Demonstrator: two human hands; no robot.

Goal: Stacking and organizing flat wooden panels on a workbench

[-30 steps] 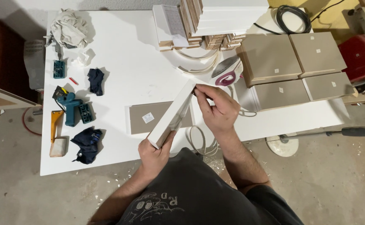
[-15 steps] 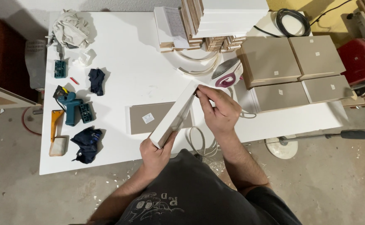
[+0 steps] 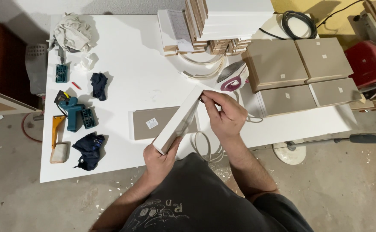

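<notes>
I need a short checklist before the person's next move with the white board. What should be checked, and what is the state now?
1. Left hand grips the near end of the white board: ok.
2. Right hand pinches the far end: ok.
3. Board raised above the flat brown panel: ok.
4. Iron apart from the board: ok.
5. White cable clear of the arms: cannot tell.

Bare counter [image 3: 132, 73] lies open ahead of my left hand [image 3: 160, 159], while the iron [image 3: 233, 76] and stacked boards [image 3: 226, 25] crowd my right hand [image 3: 224, 114].
</notes>
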